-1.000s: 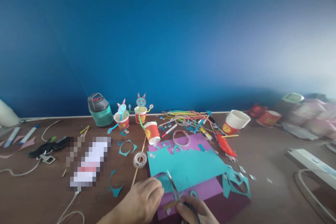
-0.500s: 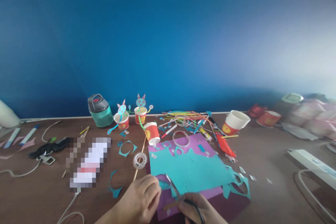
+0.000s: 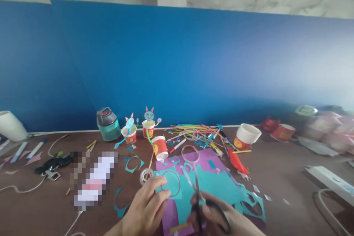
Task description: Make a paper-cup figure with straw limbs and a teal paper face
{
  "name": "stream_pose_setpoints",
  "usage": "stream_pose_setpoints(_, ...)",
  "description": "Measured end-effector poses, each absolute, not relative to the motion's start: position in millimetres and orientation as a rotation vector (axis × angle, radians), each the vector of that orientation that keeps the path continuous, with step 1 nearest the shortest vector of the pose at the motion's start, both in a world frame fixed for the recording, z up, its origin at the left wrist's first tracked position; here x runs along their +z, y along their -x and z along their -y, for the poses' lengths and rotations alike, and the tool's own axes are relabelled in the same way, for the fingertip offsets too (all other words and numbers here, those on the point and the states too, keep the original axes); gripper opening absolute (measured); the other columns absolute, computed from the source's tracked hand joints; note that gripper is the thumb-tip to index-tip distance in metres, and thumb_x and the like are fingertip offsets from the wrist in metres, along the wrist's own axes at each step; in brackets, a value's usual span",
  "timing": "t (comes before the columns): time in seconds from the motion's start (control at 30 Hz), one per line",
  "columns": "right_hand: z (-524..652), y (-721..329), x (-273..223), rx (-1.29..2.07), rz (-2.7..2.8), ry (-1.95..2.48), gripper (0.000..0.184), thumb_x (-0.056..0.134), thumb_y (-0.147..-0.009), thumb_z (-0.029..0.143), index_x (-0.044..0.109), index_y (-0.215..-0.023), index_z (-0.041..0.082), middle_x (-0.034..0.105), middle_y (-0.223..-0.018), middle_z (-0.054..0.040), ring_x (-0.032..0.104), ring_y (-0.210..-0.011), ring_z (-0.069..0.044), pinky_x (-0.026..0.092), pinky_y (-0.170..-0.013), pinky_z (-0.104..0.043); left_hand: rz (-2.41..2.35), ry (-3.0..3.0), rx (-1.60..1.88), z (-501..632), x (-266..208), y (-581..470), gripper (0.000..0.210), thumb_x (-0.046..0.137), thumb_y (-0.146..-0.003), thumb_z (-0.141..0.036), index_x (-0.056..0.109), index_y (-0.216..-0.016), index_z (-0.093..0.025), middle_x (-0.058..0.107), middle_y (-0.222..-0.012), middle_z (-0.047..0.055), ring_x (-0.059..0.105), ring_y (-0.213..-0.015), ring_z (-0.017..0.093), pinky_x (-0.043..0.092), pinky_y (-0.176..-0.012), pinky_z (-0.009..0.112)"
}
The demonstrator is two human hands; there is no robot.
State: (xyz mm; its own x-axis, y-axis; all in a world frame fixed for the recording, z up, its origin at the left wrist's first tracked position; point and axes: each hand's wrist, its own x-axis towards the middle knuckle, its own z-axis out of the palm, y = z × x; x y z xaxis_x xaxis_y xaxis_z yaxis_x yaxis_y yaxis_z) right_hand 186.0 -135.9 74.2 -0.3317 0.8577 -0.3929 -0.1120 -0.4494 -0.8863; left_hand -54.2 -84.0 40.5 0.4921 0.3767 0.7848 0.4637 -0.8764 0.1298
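Between the thumb and fingers of my left hand (image 3: 151,201) is a teal paper piece (image 3: 172,182) with a dark circle outlined on it. My right hand (image 3: 212,212) grips black-handled scissors (image 3: 197,184); their blades are parted, point away from me and are blurred by motion. The blades are just right of the paper piece, apart from it. Underneath lie a large teal sheet (image 3: 215,180) and a purple sheet (image 3: 170,215). A tape roll (image 3: 146,175) sits just beyond my left hand.
Two paper cups with rabbit faces (image 3: 129,135) stand at the back, near a tipped paper cup (image 3: 160,147). Colourful pipe cleaners (image 3: 193,129) and a tape ring (image 3: 190,153) lie behind the sheets. A white cup (image 3: 247,135) and power strip (image 3: 329,180) are rightward.
My left hand has opened out from a fist-like hold, bringing the circle-marked paper into view. The scissors have risen, their blades spread. The camera view has tilted up slightly.
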Motion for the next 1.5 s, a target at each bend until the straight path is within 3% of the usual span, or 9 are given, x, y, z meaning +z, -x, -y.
stream_pose_setpoints(0.2, 71.0, -165.8, 73.8, 1.418, 0.908, 1.182, 0.034, 0.07, -0.065, 0.026, 0.053, -0.092, 0.017, 0.048, -0.063, 0.0074, 0.042, -0.055, -0.007, 0.03, -0.053, -0.02, 0.744, 2.614, -1.334, 56.2, 49.4, 10.1, 0.018, 0.044, -0.085, -0.004, 0.055, -0.095, -0.015, 0.056, -0.109, 0.012, 0.052, -0.106, 0.021, 0.048, -0.089, 0.034)
stream_pose_setpoints(0.37, 29.7, -178.0, 54.8, 1.016, 1.185, 1.142, 0.023, 0.061, -0.067, 0.019, 0.049, -0.088, 0.018, 0.039, -0.057, 0.0098, 0.034, -0.051, -0.007, 0.026, -0.048, -0.021, 1.616, 2.348, -2.281, 24.0, 35.4, -23.6, 0.041, 0.049, -0.087, -0.032, 0.04, -0.124, -0.016, 0.053, -0.114, 0.015, 0.057, -0.1, 0.021, 0.051, -0.081, 0.036)
stream_pose_setpoints(0.57, 23.8, -181.8, 24.0, 1.079, 1.253, 1.037, 0.028, 0.066, -0.064, 0.02, 0.05, -0.086, 0.02, 0.048, -0.065, 0.0061, 0.042, -0.058, -0.009, 0.033, -0.052, -0.022, 2.279, 2.534, -2.594, 7.3, 8.7, -40.0, 0.049, 0.065, -0.065, -0.059, 0.05, -0.072, -0.014, 0.04, -0.049, -0.005, 0.038, -0.041, 0.008, 0.029, -0.038, 0.02)
stream_pose_setpoints(0.73, 22.6, -190.2, 11.2, 1.072, 1.301, 1.179, 0.041, 0.069, -0.067, 0.029, 0.047, -0.101, 0.02, 0.048, -0.059, 0.0078, 0.044, -0.055, -0.011, 0.033, -0.052, -0.023, 2.406, 2.364, -2.585, 10.4, 5.1, -35.4, 0.044, 0.06, -0.068, -0.057, 0.042, -0.07, -0.017, 0.032, -0.05, -0.009, 0.029, -0.04, 0.005, 0.022, -0.038, 0.017)
stream_pose_setpoints(0.87, 24.3, -205.8, 23.4, 0.911, 1.555, 1.462, 0.027, 0.063, -0.07, 0.033, 0.052, -0.09, 0.019, 0.047, -0.052, 0.0074, 0.04, -0.05, -0.01, 0.027, -0.048, -0.023, 2.42, 2.342, -2.462, 13.3, 15.1, -31.4, 0.038, 0.055, -0.072, -0.053, 0.039, -0.072, -0.019, 0.034, -0.049, -0.008, 0.035, -0.042, 0.007, 0.028, -0.039, 0.019)
stream_pose_setpoints(1.0, 32.1, -214.0, 36.7, 0.684, 1.888, 1.735, 0.016, 0.061, -0.069, 0.03, 0.059, -0.079, 0.019, 0.056, -0.055, 0.0031, 0.045, -0.053, -0.012, 0.026, -0.052, -0.024, 2.592, 2.579, -2.125, 25.5, 20.4, -24.7, 0.039, 0.053, -0.071, -0.035, 0.041, -0.104, -0.017, 0.047, -0.057, -0.007, 0.041, -0.041, 0.011, 0.031, -0.039, 0.021)
stream_pose_setpoints(1.3, 46.4, -198.8, 37.1, 0.486, 2.12, 2.07, 0.032, 0.057, -0.066, 0.023, 0.063, -0.096, 0.018, 0.07, -0.085, -0.0093, 0.063, -0.081, -0.026, 0.033, -0.063, -0.029, 2.022, 2.832, -0.516, 49.5, -6.1, 3.9, 0.04, 0.05, -0.08, -0.013, 0.048, -0.121, -0.012, 0.065, -0.102, 0.013, 0.062, -0.097, 0.027, 0.045, -0.08, 0.035)
stream_pose_setpoints(1.4, 48.3, -197.5, 39.5, 0.415, 2.136, 2.081, 0.032, 0.057, -0.066, 0.023, 0.063, -0.097, 0.02, 0.068, -0.097, -0.0099, 0.062, -0.089, -0.027, 0.035, -0.068, -0.03, 1.66, 2.568, -0.504, 51.4, -15.8, 11.4, 0.044, 0.061, -0.079, -0.025, 0.052, -0.121, -0.015, 0.059, -0.119, 0.016, 0.06, -0.102, 0.029, 0.045, -0.076, 0.033)
stream_pose_setpoints(1.5, 48.7, -203.4, 39.3, 0.436, 2.148, 2.026, 0.032, 0.058, -0.063, 0.023, 0.063, -0.094, 0.019, 0.065, -0.1, -0.0082, 0.059, -0.091, -0.025, 0.036, -0.072, -0.03, 1.207, 2.545, -0.754, 48.9, -25.6, 17.9, 0.027, 0.067, -0.076, -0.036, 0.06, -0.097, -0.02, 0.065, -0.098, 0.005, 0.06, -0.086, 0.022, 0.042, -0.069, 0.029)
